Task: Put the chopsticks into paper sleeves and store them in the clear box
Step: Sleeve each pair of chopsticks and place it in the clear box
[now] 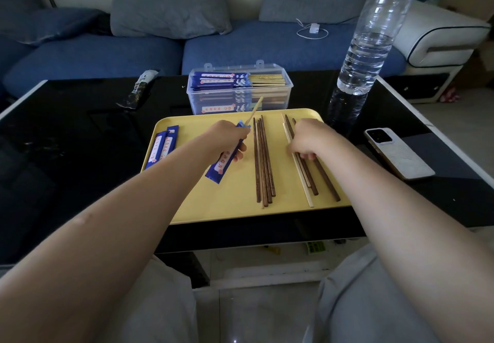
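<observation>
Both forearms reach forward, the left hand [227, 139] curled in a grip, the right hand [307, 139] knuckles-up with fingers bent under.

place: home living room, likely — blue sofa [240, 46] | cushions [168, 3] | coffee table [80, 134]

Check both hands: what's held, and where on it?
Left hand grips a blue paper sleeve near its open top end, chopstick sticking out. Right hand pinches loose chopsticks mid-length.
</observation>
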### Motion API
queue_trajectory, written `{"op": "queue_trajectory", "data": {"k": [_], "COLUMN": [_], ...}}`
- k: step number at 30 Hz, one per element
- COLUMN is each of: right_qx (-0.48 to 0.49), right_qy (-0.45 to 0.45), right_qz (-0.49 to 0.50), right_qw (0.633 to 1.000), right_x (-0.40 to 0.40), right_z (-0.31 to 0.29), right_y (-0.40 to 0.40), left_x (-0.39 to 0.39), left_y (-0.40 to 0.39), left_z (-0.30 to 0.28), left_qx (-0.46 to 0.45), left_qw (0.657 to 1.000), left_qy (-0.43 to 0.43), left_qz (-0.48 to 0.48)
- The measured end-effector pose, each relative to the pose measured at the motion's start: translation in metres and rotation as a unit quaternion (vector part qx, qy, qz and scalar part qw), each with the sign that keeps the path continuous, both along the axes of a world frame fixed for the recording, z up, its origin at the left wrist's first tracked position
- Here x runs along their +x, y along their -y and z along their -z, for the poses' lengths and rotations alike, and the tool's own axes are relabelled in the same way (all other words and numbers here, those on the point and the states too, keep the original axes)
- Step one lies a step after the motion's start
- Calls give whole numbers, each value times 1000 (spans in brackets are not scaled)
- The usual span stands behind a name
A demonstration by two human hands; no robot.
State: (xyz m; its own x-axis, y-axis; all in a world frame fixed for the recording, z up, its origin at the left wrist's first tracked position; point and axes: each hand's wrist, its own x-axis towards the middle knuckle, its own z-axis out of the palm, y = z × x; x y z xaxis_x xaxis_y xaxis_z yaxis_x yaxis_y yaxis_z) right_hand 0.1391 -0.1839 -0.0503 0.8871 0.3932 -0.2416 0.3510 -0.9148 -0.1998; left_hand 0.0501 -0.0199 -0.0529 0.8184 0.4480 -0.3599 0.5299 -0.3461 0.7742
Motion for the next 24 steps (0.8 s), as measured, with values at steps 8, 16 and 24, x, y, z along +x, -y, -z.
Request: {"op": "queue_trajectory", "data": {"k": [8,16,24], "right_qx": [-67,246,380], "right_qy": [-5,-123,-150], "right_qz": [-43,70,51], "right_qw": [997,959,911], "right_x": [-14,-3,2], "right_z": [-1,-3,-4], "right_y": [-13,-6,4], "left_x": [-1,-1,0], "left_y": [1,-3,-5], "left_z": [-4,-2,-2], "left_qx": [-39,-71,-70], "left_qw": [999,997,997], "left_qy": [7,10,6], "left_qz": [-15,-35,-29]}}
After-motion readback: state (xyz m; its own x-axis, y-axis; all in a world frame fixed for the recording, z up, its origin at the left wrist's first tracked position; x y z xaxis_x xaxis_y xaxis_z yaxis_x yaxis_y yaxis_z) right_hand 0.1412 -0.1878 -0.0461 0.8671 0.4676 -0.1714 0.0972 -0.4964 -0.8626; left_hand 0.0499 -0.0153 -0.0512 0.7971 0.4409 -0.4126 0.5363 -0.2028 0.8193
